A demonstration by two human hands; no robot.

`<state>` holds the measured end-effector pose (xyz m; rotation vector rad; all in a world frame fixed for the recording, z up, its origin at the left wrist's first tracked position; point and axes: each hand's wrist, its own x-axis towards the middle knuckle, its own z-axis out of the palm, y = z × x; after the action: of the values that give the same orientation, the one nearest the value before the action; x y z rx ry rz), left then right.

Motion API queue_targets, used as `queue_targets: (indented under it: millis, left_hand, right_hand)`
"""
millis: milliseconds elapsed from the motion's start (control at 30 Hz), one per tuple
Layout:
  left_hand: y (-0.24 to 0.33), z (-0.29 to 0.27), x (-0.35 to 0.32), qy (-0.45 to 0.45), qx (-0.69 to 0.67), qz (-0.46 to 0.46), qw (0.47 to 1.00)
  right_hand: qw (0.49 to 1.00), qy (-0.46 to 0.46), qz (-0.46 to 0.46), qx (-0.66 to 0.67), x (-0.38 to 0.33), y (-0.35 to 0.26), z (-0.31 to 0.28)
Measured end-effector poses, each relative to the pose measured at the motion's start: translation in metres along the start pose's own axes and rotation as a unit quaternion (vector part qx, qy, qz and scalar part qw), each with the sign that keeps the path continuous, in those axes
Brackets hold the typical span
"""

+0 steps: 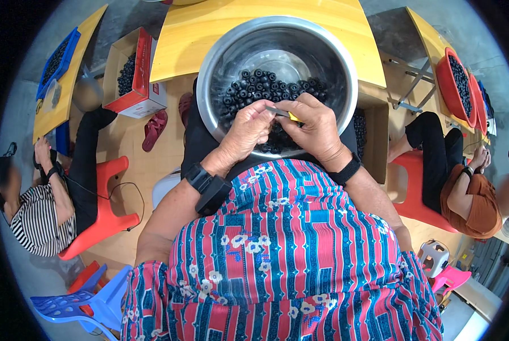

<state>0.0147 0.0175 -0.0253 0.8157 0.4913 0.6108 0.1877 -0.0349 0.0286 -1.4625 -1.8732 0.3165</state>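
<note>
Both hands meet over the near part of a large steel basin (204, 85) resting at my lap. A heap of small black ring-shaped pieces (260, 85), rubber-like with holes, lies inside it. My right hand (311, 125) is closed round a small yellow-handled knife (293, 116), whose grey blade points left toward the other hand's fingertips. My left hand (247, 129) is closed in a pinch beside the blade tip. Whatever sits between its fingers is hidden.
A yellow table (209, 40) stands just beyond the basin. Cardboard boxes (145, 91) of black pieces flank me. People on red stools sit left (44, 224) and right (476, 202) at yellow tables with a blue tray (69, 45) and red basins (445, 79). Red slippers (155, 131) lie on the floor.
</note>
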Motion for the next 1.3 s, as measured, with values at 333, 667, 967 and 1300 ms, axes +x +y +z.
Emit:
queue_targets:
  millis: [333, 667, 967, 1300]
  left_hand:
    - [0.002, 0.000, -0.003, -0.014, -0.087, -0.030, 0.996]
    - [0.002, 0.003, -0.003, -0.030, -0.101, -0.042, 0.994]
    - [0.002, 0.003, -0.004, 0.021, -0.157, -0.052, 0.986]
    - [0.005, 0.003, -0.006, -0.023, -0.214, -0.074, 0.974]
  right_hand:
    - [0.988, 0.001, 0.022, 0.155, 0.003, 0.008, 0.007]
    - [0.981, 0.006, 0.016, 0.191, 0.005, 0.010, 0.012]
    - [0.987, -0.032, 0.037, 0.152, 0.003, 0.005, 0.009]
    - [0.979, 0.015, 0.054, 0.196, 0.004, 0.001, 0.012]
